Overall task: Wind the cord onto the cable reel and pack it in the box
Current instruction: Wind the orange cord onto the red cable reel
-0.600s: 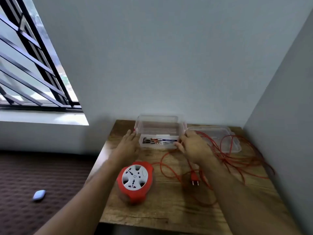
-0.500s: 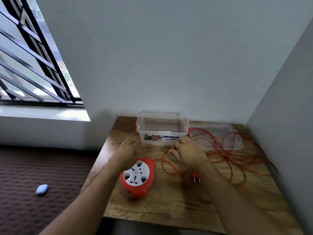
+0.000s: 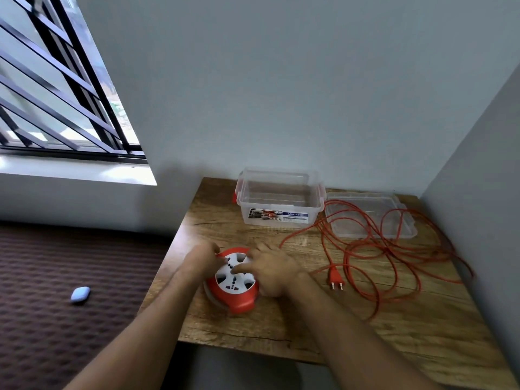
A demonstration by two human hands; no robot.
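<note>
Both hands are on the cable reel, which lies flat near the front left edge of the wooden table, with its white socket face turned up. The left hand holds the red rim on the far left side with curled fingers, and the right hand covers the right side, its fingertips pressing on the white face. The reel looks like hard plastic, light and stiff, so I judge it is best taken by the red rim, while the white centre is probably the part that turns. The cord is thin, orange and soft; it lies in loose tangled loops on the right half of the table, partly over the clear lid. It will likely slide easily but may catch in knots, so it should be guided through the fingers. The plug lies just to the right of the right hand, with its long axis running towards the person and its pins pointing to the near edge. The open box stands empty at the back, well apart from the reel.
</note>
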